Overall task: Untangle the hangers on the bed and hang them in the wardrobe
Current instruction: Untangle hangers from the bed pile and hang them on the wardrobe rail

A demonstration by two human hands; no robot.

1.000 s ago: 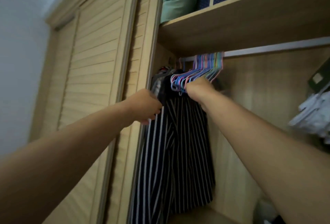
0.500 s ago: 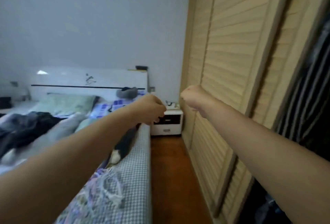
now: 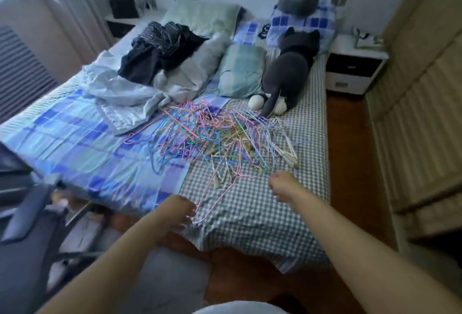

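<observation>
A tangled pile of thin coloured hangers (image 3: pixel 220 136) lies in the middle of the bed (image 3: pixel 252 216), across the blue plaid and grey checked sheets. One pink hanger (image 3: pixel 220 195) trails out of the pile toward the bed's near edge. My left hand (image 3: pixel 178 211) hangs over that edge with loosely curled fingers right at the pink hanger's end, gripping nothing that I can see. My right hand (image 3: pixel 283 186) hovers loosely curled just short of the pile's near right corner, holding nothing. The louvred wardrobe door (image 3: pixel 415 113) stands along the right.
A grey plush cat (image 3: pixel 287 73), pillows, dark clothes (image 3: pixel 160 48) and a crumpled sheet lie beyond the pile. A white nightstand (image 3: pixel 352 68) stands at the far right. A wooden floor strip (image 3: pixel 347 153) runs between bed and wardrobe. A dark chair (image 3: pixel 22 216) stands at left.
The view swung from the wardrobe rail, where hangers now hang, round to the bed. Both hands left the wardrobe and now reach down toward the hanger pile.
</observation>
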